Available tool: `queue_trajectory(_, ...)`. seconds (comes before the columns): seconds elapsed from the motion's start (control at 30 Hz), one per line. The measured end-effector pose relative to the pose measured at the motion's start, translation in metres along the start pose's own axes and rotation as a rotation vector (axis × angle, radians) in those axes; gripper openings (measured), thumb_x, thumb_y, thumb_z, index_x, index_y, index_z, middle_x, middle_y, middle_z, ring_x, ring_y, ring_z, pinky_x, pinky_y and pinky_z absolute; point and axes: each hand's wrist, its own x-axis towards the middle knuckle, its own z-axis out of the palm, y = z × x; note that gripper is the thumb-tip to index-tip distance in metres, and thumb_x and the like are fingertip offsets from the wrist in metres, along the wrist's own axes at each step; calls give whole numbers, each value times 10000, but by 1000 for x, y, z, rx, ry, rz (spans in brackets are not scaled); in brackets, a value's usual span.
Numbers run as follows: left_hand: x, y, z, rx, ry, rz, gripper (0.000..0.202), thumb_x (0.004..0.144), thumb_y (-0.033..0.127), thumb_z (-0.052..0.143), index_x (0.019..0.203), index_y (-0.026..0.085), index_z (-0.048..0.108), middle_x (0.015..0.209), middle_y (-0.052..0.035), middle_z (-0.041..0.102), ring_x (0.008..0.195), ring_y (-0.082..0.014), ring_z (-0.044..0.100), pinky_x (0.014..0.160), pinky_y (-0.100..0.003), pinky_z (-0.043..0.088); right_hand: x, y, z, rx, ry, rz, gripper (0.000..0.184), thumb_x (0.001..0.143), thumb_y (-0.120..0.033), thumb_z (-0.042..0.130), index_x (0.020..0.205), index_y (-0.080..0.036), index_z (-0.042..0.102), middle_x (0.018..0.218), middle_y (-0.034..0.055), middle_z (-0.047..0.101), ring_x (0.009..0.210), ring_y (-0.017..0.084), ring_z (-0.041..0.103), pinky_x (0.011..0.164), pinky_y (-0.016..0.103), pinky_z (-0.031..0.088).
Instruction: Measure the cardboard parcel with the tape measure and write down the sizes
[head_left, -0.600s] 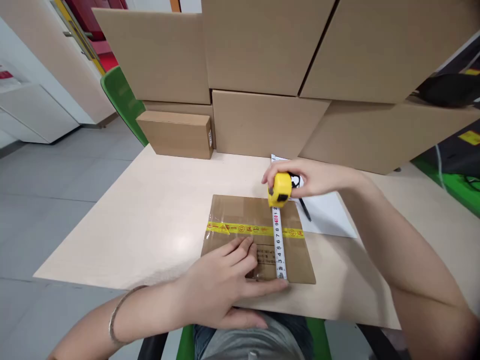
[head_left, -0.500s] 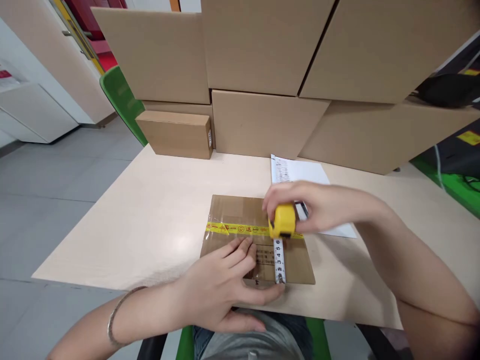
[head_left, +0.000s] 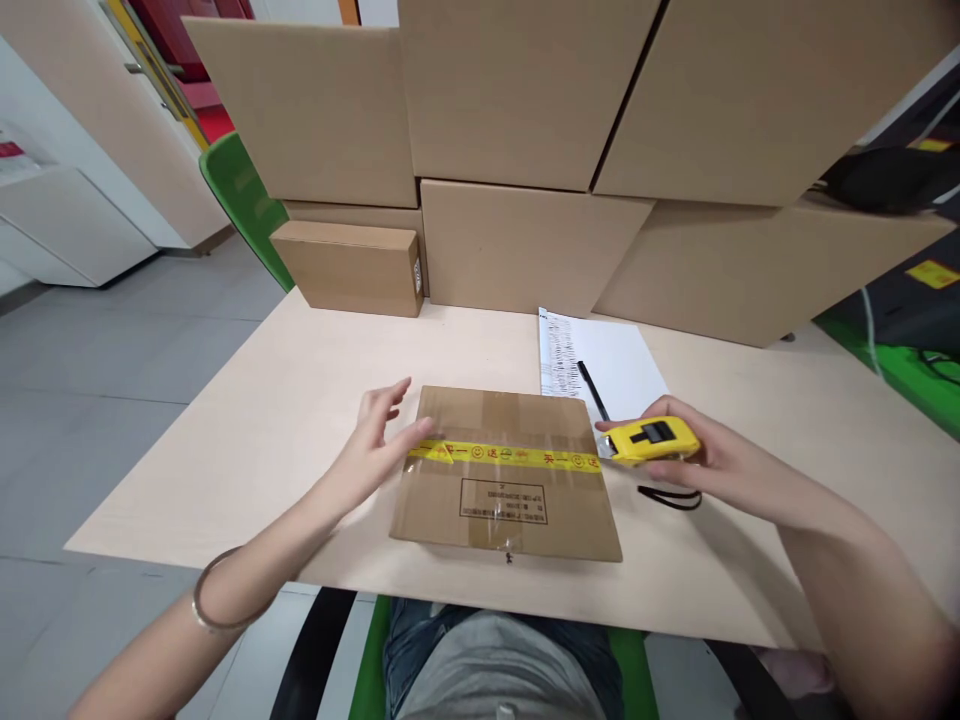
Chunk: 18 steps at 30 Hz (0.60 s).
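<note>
A flat cardboard box point(head_left: 504, 425) lies on the table before me, crossed by yellow printed tape and marked with a printed text panel. My right hand point(head_left: 686, 440) grips a yellow tape measure point(head_left: 660, 441) by the box's right edge. Its metal end tip is at the case mouth, with no length of blade out, and a black wrist strap point(head_left: 675, 498) dangles below. At the box's left edge is my left hand point(head_left: 382, 435), fingers apart and holding nothing; the thumb reaches over the box's edge. Whether it touches the box I cannot tell.
Behind the box lies a sheet of paper point(head_left: 622, 350) with handwriting and a black pen point(head_left: 592, 390) on it. A small closed carton point(head_left: 349, 268) stands at the back left of the table point(head_left: 225, 450). Large cardboard boxes point(head_left: 532, 245) are stacked along the back. A green chair point(head_left: 240, 200) stands beyond.
The tape blade has gone back into its case. My right hand moved right with the tape measure, off the box top. My left hand left the near edge for the box's left side.
</note>
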Motion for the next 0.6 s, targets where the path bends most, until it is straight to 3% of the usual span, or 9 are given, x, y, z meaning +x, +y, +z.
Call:
queue_trajectory(0.07,10,-9,3,-46,-145,-145,616,933,637,529,1414,253,542,1398,-132,513,1410,-386,419,1205,-622,293,0,6,7,103,-91,35,293,838,-446,748,972,-254,572,1053,91,758,847,253,715,595,298,548)
queue_trajectory(0.17,14,-15,5,-177,-265,-114,576,977,654,419,1438,327,532,1492,-80,515,1497,-361,328,1260,-575,210,-8,5,12,251,-117,51,333,830,-440,771,1000,-254,554,1251,121,715,1058,294,686,739,323,558)
queue_trajectory(0.23,14,-16,5,-306,-283,-57,574,968,647,450,1465,364,488,1577,-41,453,1521,-351,304,1252,-540,258,-19,1,10,329,-79,63,343,826,-424,776,1021,-258,548,1305,147,692,1084,315,685,772,351,562)
queue_trajectory(0.33,13,-17,0,-497,-295,-14,627,903,604,603,1470,394,437,1554,-48,465,1445,-367,424,1142,-519,430,-36,-5,-1,405,-18,25,337,813,-427,779,1033,-279,570,1270,138,706,1030,323,709,738,364,574)
queue_trajectory(0.4,13,-17,-3,-555,-289,107,664,835,540,721,1427,401,454,1480,-62,504,1340,-358,524,1048,-490,512,-43,-10,-9,391,57,-39,340,798,-459,782,1042,-304,603,1202,102,719,949,306,719,677,349,574)
queue_trajectory(0.47,13,-18,-5,-510,-272,316,678,779,431,808,1376,398,487,1438,-64,500,1300,-335,546,1033,-463,524,-44,-19,-15,332,205,-91,332,792,-488,782,1035,-316,635,1049,67,712,775,250,696,552,306,541)
queue_trajectory(0.53,14,-22,-4,-389,-257,535,726,734,309,852,1363,388,498,1458,-76,454,1356,-339,493,1087,-481,484,-37,-34,-16,217,386,-128,276,799,-456,790,984,-305,652,877,26,652,614,182,610,444,263,463)
queue_trajectory(0.6,16,-30,-1,-282,-258,705,799,699,255,867,1390,367,483,1488,-104,411,1428,-368,405,1132,-530,435,-24,-52,-13,73,478,-192,223,809,-387,797,946,-287,652,803,-4,599,584,148,562,453,249,444)
